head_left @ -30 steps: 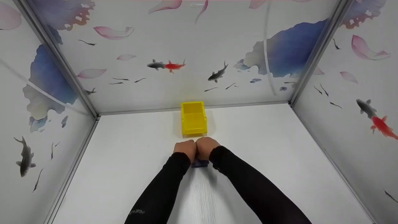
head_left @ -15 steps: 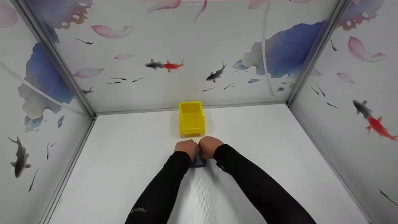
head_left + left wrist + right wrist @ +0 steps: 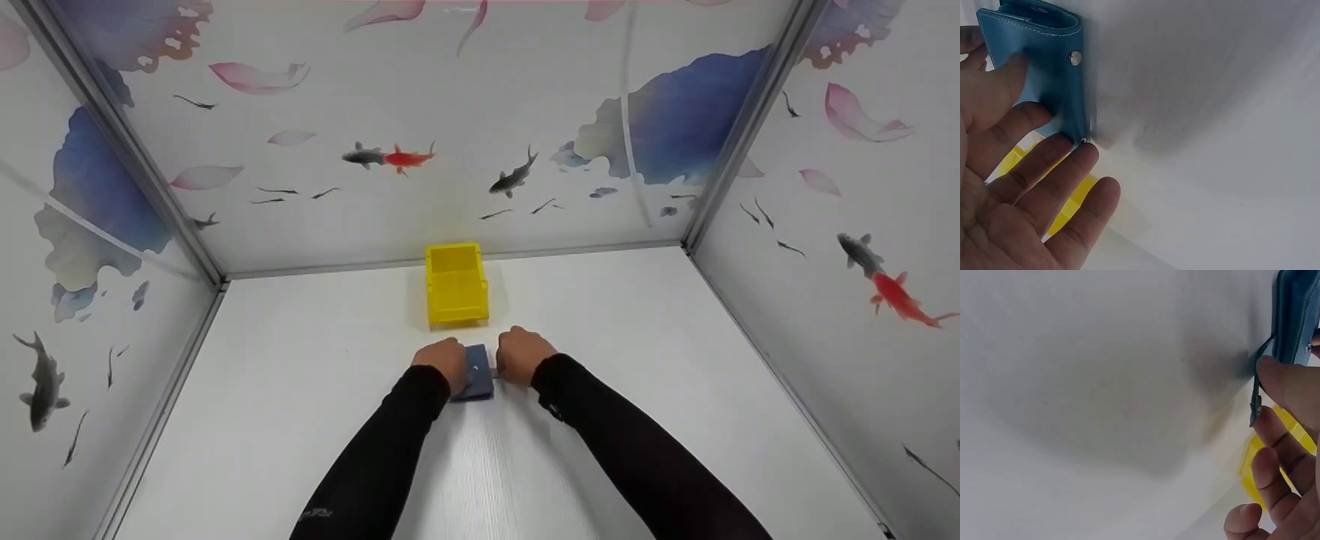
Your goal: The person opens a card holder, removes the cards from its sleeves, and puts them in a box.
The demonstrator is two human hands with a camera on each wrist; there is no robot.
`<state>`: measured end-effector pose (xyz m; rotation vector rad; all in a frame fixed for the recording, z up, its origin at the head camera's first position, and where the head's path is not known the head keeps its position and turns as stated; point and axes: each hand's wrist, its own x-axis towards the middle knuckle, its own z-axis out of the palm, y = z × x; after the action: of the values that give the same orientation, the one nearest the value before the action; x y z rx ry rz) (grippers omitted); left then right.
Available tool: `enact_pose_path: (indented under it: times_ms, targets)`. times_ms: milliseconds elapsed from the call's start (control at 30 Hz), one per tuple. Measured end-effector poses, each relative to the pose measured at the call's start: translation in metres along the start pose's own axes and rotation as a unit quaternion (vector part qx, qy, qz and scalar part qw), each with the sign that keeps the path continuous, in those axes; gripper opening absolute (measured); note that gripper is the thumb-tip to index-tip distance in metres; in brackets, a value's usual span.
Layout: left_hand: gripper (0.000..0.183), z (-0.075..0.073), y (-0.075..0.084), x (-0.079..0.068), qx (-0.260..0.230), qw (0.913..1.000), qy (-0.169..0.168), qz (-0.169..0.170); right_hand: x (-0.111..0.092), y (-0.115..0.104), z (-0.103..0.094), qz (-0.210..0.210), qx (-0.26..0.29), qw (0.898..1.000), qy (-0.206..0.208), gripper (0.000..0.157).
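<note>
**Two hands hold a small blue wallet by its body and strap**

White walls (image 3: pixel 420 97) stand at the back and both sides, printed with blue patches, pink petals and black and red fish. Grey metal rails (image 3: pixel 120 127) run up the corners. Between the walls spreads a white table (image 3: pixel 300 420), with faint shadows around the forearms.

Two black sleeves (image 3: pixel 360 472) reach in from the near side, drawn down to the wrists. Ahead of the hands, near the back wall, a yellow bin (image 3: pixel 458 311) sits on the table, its open top facing up.

The left hand (image 3: pixel 441 356) and right hand (image 3: pixel 523 356) are a little apart, with the blue wallet (image 3: pixel 478 371) between them, just on the near side of the bin. The left hand grips the wallet, thumb against its face, its other fingers spread out. The right hand pinches a narrow strap (image 3: pixel 1255 391) that sticks out from the wallet's side. Whether the wallet touches the table is hard to tell.

Smallest of all, a round metal snap (image 3: pixel 1075 58) shows near the wallet's edge.
</note>
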<state>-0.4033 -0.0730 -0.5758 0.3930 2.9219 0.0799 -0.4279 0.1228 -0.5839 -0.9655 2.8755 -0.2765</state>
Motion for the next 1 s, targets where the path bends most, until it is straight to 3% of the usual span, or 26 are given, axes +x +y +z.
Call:
enact_pose_path:
  times_ms: [67, 167, 267, 467, 700, 833, 1000]
  targets:
    - [0.057, -0.006, 0.005, -0.010, -0.004, 1.0000, 0.005, -0.007, 0.000, 0.001, 0.002, 0.006, 0.005, 1.000, -0.004, 0.008]
    - [0.078, -0.004, 0.008, -0.014, 0.011, 0.9998, 0.018, -0.002, -0.002, -0.001, 0.001, 0.019, 0.021, 0.999, -0.028, 0.007]
    - [0.077, 0.003, 0.006, -0.009, 0.024, 0.9991, 0.033, 0.008, -0.005, -0.007, -0.004, 0.032, 0.026, 0.998, -0.052, 0.008]
    - [0.060, -0.004, 0.003, -0.009, -0.016, 0.9995, 0.025, 0.015, -0.005, -0.010, -0.008, 0.037, 0.008, 0.997, -0.060, 0.008]
    - [0.102, -0.010, -0.012, -0.021, -0.080, 0.9967, -0.012, -0.002, -0.003, -0.013, -0.008, 0.064, 0.004, 0.995, -0.080, 0.007]
    - [0.092, -0.010, -0.025, -0.032, -0.103, 0.9945, 0.013, -0.015, -0.003, -0.013, -0.007, 0.073, 0.002, 0.994, -0.082, 0.010]
    - [0.059, -0.009, -0.039, -0.042, -0.084, 0.9944, 0.061, -0.018, -0.004, -0.013, -0.006, 0.063, -0.003, 0.995, -0.073, 0.009]
